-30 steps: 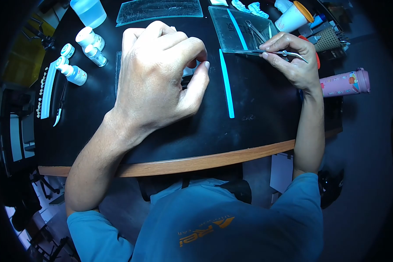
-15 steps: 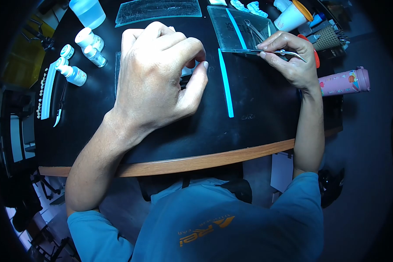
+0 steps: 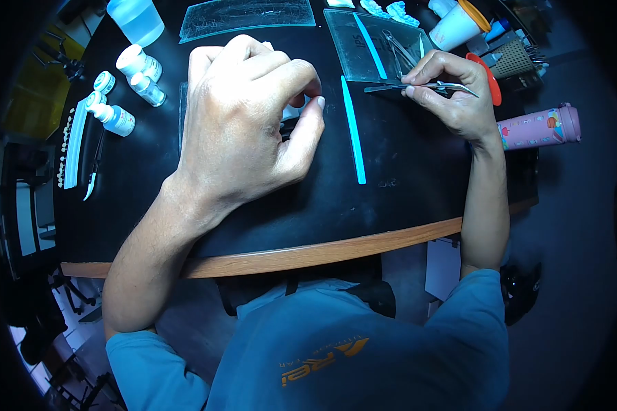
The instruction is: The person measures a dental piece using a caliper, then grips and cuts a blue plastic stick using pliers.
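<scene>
pink btl (image 3: 536, 130), R | wht cup (image 3: 452, 29), top R | yel panel (image 3: 48, 89), far L

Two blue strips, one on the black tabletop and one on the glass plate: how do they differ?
The tabletop strip lies directly on the black tabletop; the plate strip lies on the glass plate.
The tabletop strip is nearer the wearer; the plate strip is farther off.
The tabletop strip looks longer in view than the plate strip.
Both are narrow and blue.

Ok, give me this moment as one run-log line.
left hand: fingers curled, grip unclear | right hand: pinches metal tool near glass slab | loose blue strip: on table, between hands
</scene>
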Action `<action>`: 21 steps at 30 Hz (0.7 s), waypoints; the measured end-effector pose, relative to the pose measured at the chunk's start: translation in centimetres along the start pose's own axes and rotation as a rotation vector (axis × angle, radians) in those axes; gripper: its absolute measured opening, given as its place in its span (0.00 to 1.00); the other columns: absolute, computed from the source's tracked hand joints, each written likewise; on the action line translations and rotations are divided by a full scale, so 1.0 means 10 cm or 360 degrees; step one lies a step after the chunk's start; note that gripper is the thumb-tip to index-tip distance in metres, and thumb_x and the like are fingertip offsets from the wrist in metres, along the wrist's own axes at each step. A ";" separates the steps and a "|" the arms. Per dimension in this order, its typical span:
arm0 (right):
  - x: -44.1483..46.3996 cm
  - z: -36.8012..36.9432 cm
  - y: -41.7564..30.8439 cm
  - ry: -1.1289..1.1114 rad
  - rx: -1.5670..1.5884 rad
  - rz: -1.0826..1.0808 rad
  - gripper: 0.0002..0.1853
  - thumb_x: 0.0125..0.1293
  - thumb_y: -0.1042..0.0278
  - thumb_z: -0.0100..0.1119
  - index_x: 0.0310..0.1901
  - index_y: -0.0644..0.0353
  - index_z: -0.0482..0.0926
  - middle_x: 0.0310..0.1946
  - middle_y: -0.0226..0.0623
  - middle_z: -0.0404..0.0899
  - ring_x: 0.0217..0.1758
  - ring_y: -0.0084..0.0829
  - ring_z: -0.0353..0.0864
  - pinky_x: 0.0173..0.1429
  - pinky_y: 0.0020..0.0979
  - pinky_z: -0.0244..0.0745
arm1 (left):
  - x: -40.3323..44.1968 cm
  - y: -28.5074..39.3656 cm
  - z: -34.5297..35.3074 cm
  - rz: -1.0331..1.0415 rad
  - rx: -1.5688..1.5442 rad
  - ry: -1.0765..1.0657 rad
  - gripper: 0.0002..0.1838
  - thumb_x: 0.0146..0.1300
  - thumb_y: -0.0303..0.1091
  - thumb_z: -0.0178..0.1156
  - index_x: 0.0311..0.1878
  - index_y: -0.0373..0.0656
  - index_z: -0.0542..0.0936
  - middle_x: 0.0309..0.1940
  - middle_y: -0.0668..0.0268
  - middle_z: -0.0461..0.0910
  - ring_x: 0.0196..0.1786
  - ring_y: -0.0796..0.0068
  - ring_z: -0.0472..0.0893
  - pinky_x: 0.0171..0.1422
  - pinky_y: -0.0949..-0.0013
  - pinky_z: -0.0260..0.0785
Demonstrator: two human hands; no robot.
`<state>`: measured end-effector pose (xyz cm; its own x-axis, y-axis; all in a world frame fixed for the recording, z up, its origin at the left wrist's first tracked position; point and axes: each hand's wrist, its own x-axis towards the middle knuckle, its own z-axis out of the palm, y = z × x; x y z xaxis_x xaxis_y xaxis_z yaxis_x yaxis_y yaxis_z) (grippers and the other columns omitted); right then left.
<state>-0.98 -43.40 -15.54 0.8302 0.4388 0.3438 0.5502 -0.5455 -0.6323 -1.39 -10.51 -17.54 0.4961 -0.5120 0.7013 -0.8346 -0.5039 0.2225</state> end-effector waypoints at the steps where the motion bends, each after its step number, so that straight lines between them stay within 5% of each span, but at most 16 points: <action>1: -0.01 -0.01 0.01 0.0001 0.0022 0.0019 0.03 0.62 0.76 0.72 0.36 0.64 0.88 0.36 0.37 0.91 0.43 0.27 0.91 0.53 0.31 0.85 | 0.00 0.00 0.00 0.0000 0.0001 0.0000 0.02 0.57 0.29 0.69 0.34 0.44 0.88 0.29 0.68 0.87 0.41 0.70 0.81 0.54 0.58 0.61; 21: -0.01 0.01 0.04 0.0269 0.0088 0.0225 0.06 0.64 0.78 0.64 0.29 0.62 0.79 0.27 0.31 0.85 0.32 0.19 0.85 0.40 0.25 0.79 | 0.00 -0.01 0.00 0.0004 -0.0002 -0.0023 0.02 0.57 0.28 0.69 0.34 0.44 0.88 0.29 0.69 0.86 0.41 0.70 0.82 0.53 0.59 0.61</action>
<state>-0.90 -43.58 -15.92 0.9045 0.2325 0.3575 0.4254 -0.5512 -0.7178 -1.29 -10.47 -17.52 0.4974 -0.5232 0.6920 -0.8362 -0.5016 0.2218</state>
